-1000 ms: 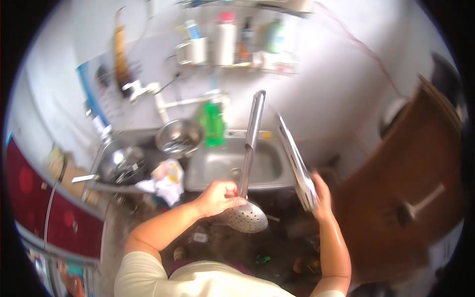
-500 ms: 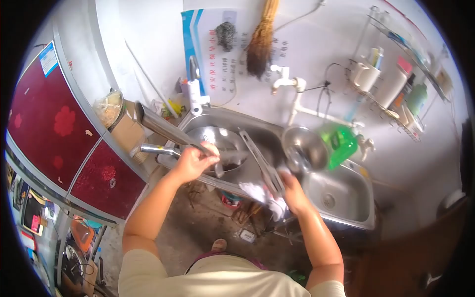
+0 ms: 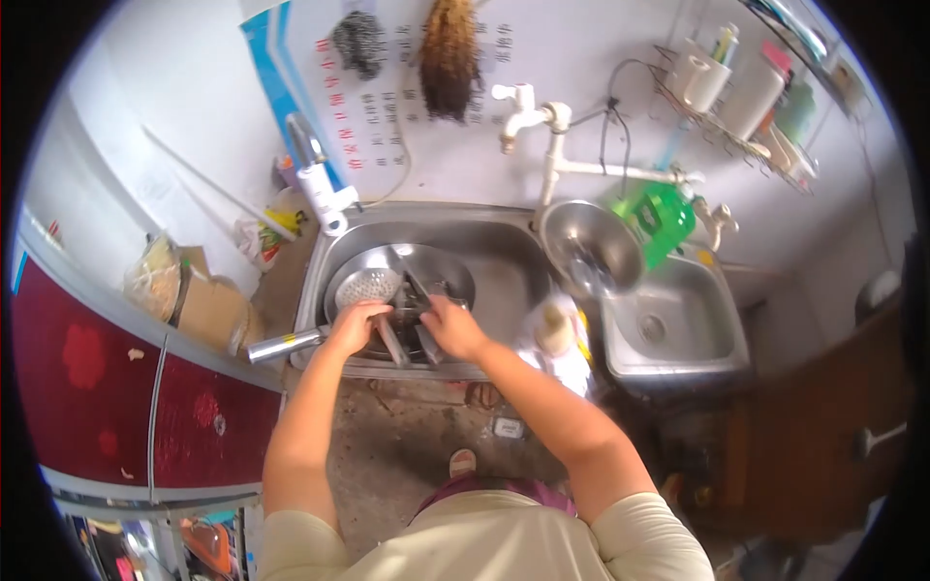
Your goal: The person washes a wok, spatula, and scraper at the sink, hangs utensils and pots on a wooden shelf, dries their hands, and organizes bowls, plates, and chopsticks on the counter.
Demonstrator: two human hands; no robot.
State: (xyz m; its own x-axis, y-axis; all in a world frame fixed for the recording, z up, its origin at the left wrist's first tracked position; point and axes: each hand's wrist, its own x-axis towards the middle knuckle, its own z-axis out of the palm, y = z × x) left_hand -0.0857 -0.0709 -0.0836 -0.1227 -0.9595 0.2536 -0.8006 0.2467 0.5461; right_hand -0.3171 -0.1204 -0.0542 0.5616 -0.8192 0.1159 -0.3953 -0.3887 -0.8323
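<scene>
In the large left sink basin (image 3: 509, 281) sits a wide metal pan (image 3: 446, 269) with several metal utensils in it. My left hand (image 3: 356, 327) is closed on a perforated skimmer (image 3: 370, 287), whose round head lies inside the pan and whose handle points toward me. Just right of it, my right hand (image 3: 451, 327) grips metal tongs (image 3: 411, 269) over the same pan. The fingertips of both hands are partly hidden among the utensils.
A metal bowl (image 3: 591, 247) stands between the left basin and the small right basin (image 3: 668, 363). Behind it are a green bottle (image 3: 661, 223) and a white tap (image 3: 528, 121). White cloth (image 3: 572, 368) hangs at the front edge. A faucet (image 3: 325, 198) rises at back left.
The view has swung left, from the small basin to the large one. Both hands have come down to the pan with the skimmer and the tongs, which were held up in the air before.
</scene>
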